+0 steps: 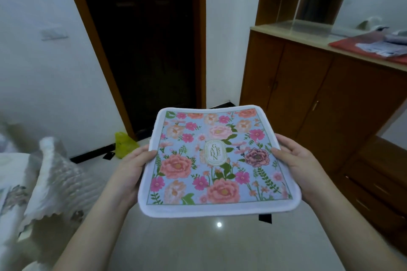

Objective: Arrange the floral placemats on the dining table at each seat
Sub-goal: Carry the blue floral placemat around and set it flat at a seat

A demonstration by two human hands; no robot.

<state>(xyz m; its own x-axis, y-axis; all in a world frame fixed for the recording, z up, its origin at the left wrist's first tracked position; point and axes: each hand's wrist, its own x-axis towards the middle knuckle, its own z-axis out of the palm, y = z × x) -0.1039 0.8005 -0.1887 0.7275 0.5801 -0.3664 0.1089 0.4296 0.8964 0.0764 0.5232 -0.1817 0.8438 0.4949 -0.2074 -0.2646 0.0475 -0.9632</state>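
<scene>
Both thumbs lie on top of the floral placemat, fingers curled beneath it and hidden: left hand grips the left edge, right hand the right edge. Placemat held in the air above the glossy floor, face up, nearly level, roughly square so no clear long axis; printed stems run toward the far edge, which points at the dark doorway. Wooden cabinet at right; yellow bag by the wall.
</scene>
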